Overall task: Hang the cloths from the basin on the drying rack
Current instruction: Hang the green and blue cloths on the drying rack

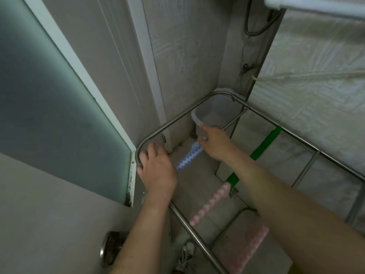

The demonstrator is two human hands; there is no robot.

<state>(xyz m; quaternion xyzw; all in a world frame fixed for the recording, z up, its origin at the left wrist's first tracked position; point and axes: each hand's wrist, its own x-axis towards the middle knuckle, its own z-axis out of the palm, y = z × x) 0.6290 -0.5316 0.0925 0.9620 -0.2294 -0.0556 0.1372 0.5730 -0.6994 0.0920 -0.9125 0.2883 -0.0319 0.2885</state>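
Tiled corner beside a frosted glass panel (59, 91), head view. A steel drying rack (173, 119) fills the corner, and the translucent basin (215, 113) sits at its far end, against the wall; I see no cloth inside it. Three cloths are on the rails: a blue cloth (187, 157) nearest the wall, then a green cloth (264, 143) and a pink cloth (209, 206) end to end on one rail. My hands are apart, one at each end of the blue cloth. The left hand (158, 171) lies over the rack's bent corner and the right hand (215, 143) curls down just beside the basin rim. I cannot tell whether either pinches the fabric. I judge this the last hanging step, spreading the blue cloth. Next I must smooth it evenly so neither side drags it off
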